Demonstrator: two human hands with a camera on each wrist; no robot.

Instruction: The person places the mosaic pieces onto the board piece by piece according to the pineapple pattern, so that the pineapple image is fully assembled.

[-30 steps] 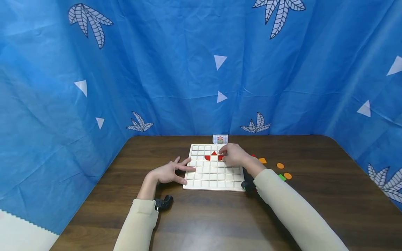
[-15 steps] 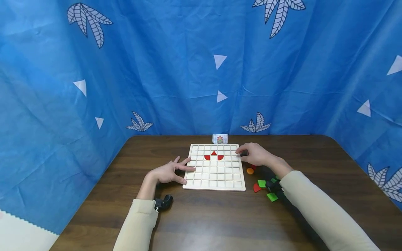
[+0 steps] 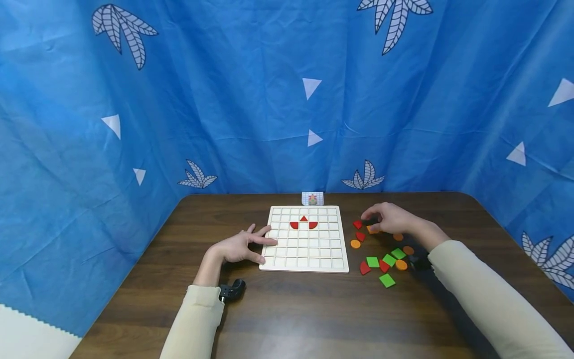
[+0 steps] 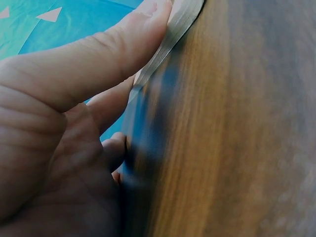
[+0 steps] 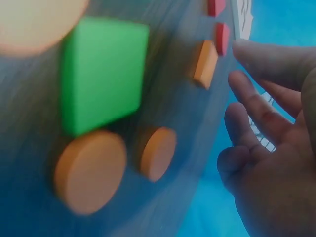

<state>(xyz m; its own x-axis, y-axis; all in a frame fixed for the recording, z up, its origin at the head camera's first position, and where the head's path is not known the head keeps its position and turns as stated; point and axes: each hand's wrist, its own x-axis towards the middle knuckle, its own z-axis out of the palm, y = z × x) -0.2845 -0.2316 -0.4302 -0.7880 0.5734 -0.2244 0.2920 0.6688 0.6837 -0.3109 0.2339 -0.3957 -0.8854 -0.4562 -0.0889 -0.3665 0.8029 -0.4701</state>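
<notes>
My left hand [image 3: 242, 248] rests with spread fingers on the left edge of a white grid board [image 3: 307, 252]; the thumb touches its side. On the board lie a red triangle [image 3: 304, 219] and two red quarter-circle pieces, one to its lower left [image 3: 294, 226], one to its lower right [image 3: 313, 226]. My right hand [image 3: 393, 219] hovers right of the board, fingers loosely bent and holding nothing. Just under its fingertips is an orange square piece [image 5: 205, 64], partly hidden in the head view. A red piece [image 3: 358, 224] lies just left of those fingers.
Loose pieces lie right of the board: green squares [image 3: 387, 280], orange discs [image 3: 356, 244] and red quarter-circles [image 3: 365, 268]. A small picture card [image 3: 312, 198] stands behind the board. A blue curtain [image 3: 251, 124] hangs behind the brown table [image 3: 287, 309].
My right hand has moved right, off the board, to above the loose pieces, leaving the right red quarter-circle on the grid. My left hand stays in place at the board's edge.
</notes>
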